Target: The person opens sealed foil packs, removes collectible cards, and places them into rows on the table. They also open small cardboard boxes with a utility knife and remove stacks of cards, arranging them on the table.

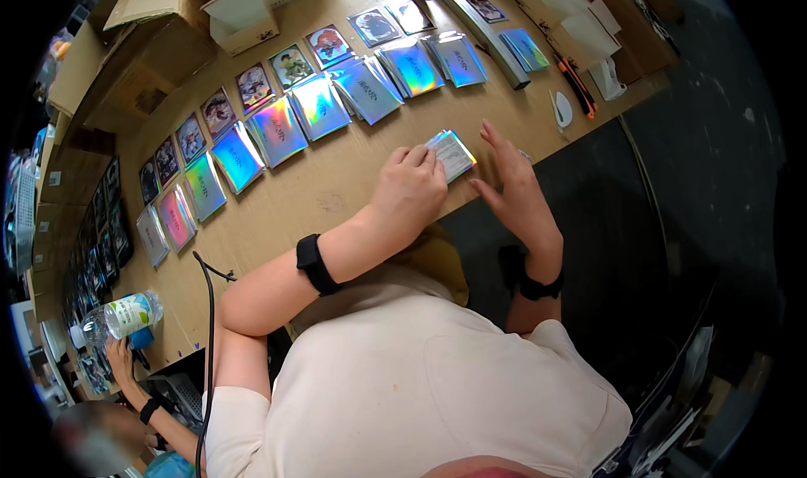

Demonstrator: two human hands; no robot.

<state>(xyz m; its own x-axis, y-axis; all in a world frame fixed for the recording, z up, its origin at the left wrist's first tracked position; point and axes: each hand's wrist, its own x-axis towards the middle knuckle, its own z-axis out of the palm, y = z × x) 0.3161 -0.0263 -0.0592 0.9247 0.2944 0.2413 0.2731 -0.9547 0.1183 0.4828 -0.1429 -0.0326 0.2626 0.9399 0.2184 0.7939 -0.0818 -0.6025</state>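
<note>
Near the table's front edge, a small stack of shiny holographic card packets [451, 155] lies under the fingers of my left hand [413, 178]. Printed text covers its upper face. My left fingers grip its left side; the thumb is hidden. Just right of the stack, my right hand [514, 185] is raised with thumb and fingers apart, holding nothing. Beyond both hands runs a curved row of holographic packet piles, among them a blue one [411, 67], a silver one [367, 90] and a pink one [176, 216]. Illustrated cards [328, 45] lie behind the piles.
A metal bar [488, 36] crosses the table at the back right. An orange-black utility knife [577, 87] and a white disc-shaped tool [563, 110] lie right. Cardboard boxes [151, 55] stand back left. A plastic bottle [132, 314] lies near a co-worker's hand [120, 358]; a black cable [210, 326] hangs left.
</note>
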